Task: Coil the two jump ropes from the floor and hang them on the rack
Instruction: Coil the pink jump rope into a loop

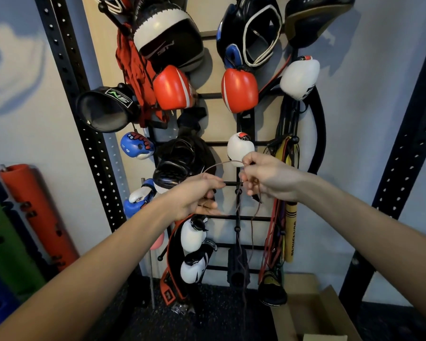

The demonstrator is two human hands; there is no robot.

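Note:
A thin brown jump rope [252,222] arcs between my two hands in front of the black wall rack [241,219]. My left hand [197,195] is closed on one part of the cord, at the level of a rack peg. My right hand [263,178] pinches the cord a little higher and to the right, and strands hang down from it toward the floor. A black foam rope handle [237,267] dangles low against the rack, below my hands. I cannot tell whether a second rope is among the hanging strands.
The rack is crowded with red boxing gloves [239,89], white gloves [194,235], black headgear [249,33], pads and red and yellow resistance bands [289,232]. Black perforated uprights [94,143] stand left and right. An open cardboard box [312,313] sits on the floor at lower right.

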